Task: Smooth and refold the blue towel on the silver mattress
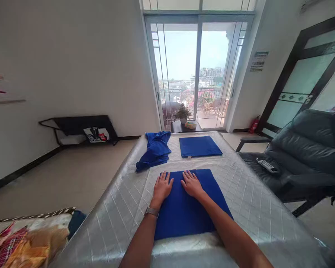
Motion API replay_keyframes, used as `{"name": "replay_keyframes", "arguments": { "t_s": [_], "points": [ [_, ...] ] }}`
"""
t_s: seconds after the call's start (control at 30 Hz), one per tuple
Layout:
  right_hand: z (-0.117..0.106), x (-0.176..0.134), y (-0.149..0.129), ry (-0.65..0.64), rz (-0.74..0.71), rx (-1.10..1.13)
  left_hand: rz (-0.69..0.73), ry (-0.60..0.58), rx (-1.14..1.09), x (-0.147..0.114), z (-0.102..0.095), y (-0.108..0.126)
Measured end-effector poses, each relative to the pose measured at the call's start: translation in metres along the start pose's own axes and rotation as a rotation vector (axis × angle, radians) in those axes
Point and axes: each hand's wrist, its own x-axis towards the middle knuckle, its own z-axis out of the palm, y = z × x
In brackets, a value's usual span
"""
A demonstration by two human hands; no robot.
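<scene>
L hand (162, 188) & R hand (193, 184) lie flat nr far edge of the flat blue cloth (184, 219), which is on the quilted cover (120, 212) directly in front of the person; fingers slightly spread on both, gripping nothing. Risk: uneven L/R pressure could skew the cloth or ruck its edge, esp. if the cover (looks slick) lets it slide. Also poss.: too long a fwd push could bump the crumpled blue cloth (157, 149) or far blue cloth (200, 146).
</scene>
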Motion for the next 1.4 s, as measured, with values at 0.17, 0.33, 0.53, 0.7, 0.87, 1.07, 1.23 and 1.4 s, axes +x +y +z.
{"name": "replay_keyframes", "arguments": {
  "t_s": [0.17,0.33,0.53,0.7,0.87,1.07,1.23,1.4],
  "points": [
    [-0.016,-0.001,0.030,-0.094,0.054,0.027,-0.017,-0.016,-0.022,0.002,-0.001,0.000],
    [-0.021,-0.009,0.066,-0.062,0.137,-0.036,-0.029,-0.025,-0.034,0.003,0.001,-0.001],
    [-0.017,-0.014,0.085,-0.051,0.174,-0.109,-0.026,-0.033,-0.020,0.002,0.001,-0.001],
    [-0.024,-0.016,0.098,-0.052,0.252,-0.127,-0.032,-0.038,-0.008,0.003,0.001,-0.002],
    [-0.029,-0.019,0.101,-0.053,0.270,-0.155,-0.040,-0.018,-0.032,0.003,0.003,-0.002],
    [-0.026,-0.022,0.080,-0.008,0.167,-0.160,-0.048,-0.017,-0.053,0.004,0.004,-0.002],
    [-0.013,-0.020,0.057,-0.064,0.042,-0.115,-0.030,-0.005,-0.054,0.003,0.005,-0.002],
    [-0.012,-0.019,0.066,-0.090,0.082,-0.105,-0.036,-0.013,-0.048,0.003,0.004,-0.003]
  ]
}}
